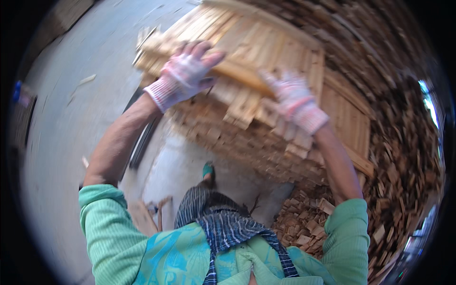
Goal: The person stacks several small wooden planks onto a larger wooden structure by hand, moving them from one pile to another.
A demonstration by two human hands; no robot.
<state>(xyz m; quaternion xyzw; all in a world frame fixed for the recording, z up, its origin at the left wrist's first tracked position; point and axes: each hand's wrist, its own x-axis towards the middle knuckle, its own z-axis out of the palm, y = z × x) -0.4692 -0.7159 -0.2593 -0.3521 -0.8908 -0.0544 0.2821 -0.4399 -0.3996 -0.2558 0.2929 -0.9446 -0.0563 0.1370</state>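
A pale wooden strip [242, 77] runs between my two gloved hands, over the near edge of a stack of wooden slats [247, 107]. My left hand [183, 73], in a white and pink knit glove, has its thumb and forefinger on either side of the strip's left end; its other fingers reach over the wood. My right hand [297, 99], in a matching glove, is at the strip's right end. Its fingers are smeared by motion, so their grip on the strip is unclear. Beyond lies a panel of slats laid side by side [270, 40].
Another slatted wooden panel [346, 111] stands at the right. Large piles of wood pieces [403, 147] rise along the right side, and small offcuts [304, 221] lie on the floor near me. A dark metal bar [142, 142] is beside my left forearm. Grey concrete floor [61, 128] extends leftward.
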